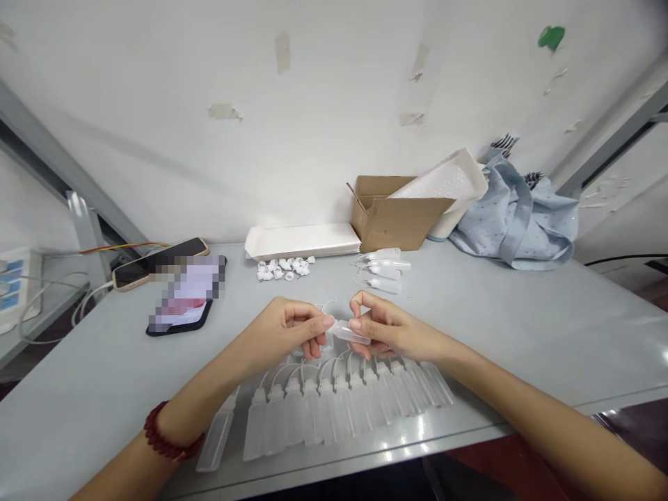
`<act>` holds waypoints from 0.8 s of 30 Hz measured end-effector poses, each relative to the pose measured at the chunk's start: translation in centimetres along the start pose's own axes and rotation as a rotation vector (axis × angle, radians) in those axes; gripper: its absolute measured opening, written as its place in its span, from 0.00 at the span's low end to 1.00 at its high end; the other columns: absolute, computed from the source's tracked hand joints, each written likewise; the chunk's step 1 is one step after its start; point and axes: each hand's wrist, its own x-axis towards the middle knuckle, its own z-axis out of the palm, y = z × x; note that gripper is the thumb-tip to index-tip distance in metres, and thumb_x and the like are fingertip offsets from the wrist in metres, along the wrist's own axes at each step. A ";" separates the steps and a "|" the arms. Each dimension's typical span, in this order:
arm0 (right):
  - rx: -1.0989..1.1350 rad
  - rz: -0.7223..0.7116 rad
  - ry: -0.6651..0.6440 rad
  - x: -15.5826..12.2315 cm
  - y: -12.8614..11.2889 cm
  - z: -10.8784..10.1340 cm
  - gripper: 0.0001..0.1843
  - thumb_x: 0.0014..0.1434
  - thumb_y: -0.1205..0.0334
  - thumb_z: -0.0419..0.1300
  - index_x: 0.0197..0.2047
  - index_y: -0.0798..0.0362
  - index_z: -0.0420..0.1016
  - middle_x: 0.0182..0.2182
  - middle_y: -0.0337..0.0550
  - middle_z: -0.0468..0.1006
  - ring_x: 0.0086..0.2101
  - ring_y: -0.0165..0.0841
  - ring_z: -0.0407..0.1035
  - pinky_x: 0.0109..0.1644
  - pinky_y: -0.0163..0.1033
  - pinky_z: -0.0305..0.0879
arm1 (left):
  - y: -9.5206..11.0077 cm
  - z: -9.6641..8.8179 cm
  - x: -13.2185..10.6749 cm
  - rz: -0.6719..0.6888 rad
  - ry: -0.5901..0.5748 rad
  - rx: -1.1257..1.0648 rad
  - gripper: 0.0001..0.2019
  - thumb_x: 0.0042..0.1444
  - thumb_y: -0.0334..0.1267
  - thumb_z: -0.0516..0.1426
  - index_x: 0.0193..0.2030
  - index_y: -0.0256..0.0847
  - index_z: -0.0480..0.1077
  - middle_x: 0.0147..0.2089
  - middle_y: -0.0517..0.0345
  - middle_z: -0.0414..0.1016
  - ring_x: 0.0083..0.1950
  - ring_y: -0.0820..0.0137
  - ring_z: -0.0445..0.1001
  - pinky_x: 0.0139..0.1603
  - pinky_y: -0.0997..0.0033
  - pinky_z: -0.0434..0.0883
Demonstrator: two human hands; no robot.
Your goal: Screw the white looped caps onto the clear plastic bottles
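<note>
A small translucent squeeze bottle (pixel 348 335) lies almost level between my hands above the table. My left hand (pixel 301 325) pinches its neck end between thumb and fingers; the cap there is largely hidden. On the body of the same bottle, my right hand (pixel 383 327) closes with thumb and fingertips. Just below my hands, a row of similar bottles (pixel 326 414) with thin curved tubes lies side by side. One more bottle (pixel 216 438) lies apart by my left wrist. Loose white caps (pixel 284 268) form a cluster beyond my hands, and several capped bottles (pixel 383 284) lie to their right.
Two phones, one (pixel 188 296) with a lit screen and one (pixel 159 264) plugged in, lie at the left. A stack of white padded envelopes (pixel 305 241), a cardboard box (pixel 399 221) and a light blue cloth bag (pixel 516 216) stand along the wall.
</note>
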 end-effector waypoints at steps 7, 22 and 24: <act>0.014 0.034 0.009 0.0 -0.2 0.0 0.18 0.62 0.47 0.57 0.37 0.48 0.53 0.20 0.29 0.69 0.15 0.20 0.48 0.16 0.26 0.41 | 0.0 0.1 -0.3 0.015 -0.018 -0.034 0.10 0.54 0.44 0.60 0.34 0.39 0.75 0.24 0.61 0.75 0.28 0.71 0.74 0.32 0.73 0.72; -0.018 -0.008 0.065 0.2 -0.2 0.0 0.19 0.59 0.48 0.60 0.43 0.50 0.58 0.27 0.36 0.75 0.16 0.20 0.57 0.18 0.27 0.55 | 0.0 0.4 -0.4 0.065 0.111 0.054 0.14 0.57 0.48 0.57 0.37 0.39 0.74 0.26 0.59 0.74 0.30 0.70 0.73 0.33 0.71 0.70; -0.073 -0.046 0.145 0.2 -0.2 0.1 0.21 0.55 0.51 0.65 0.43 0.50 0.59 0.26 0.32 0.71 0.17 0.21 0.58 0.18 0.28 0.57 | 0.0 0.2 -0.3 0.060 0.117 0.042 0.13 0.57 0.47 0.58 0.36 0.38 0.74 0.25 0.60 0.74 0.28 0.70 0.73 0.33 0.71 0.70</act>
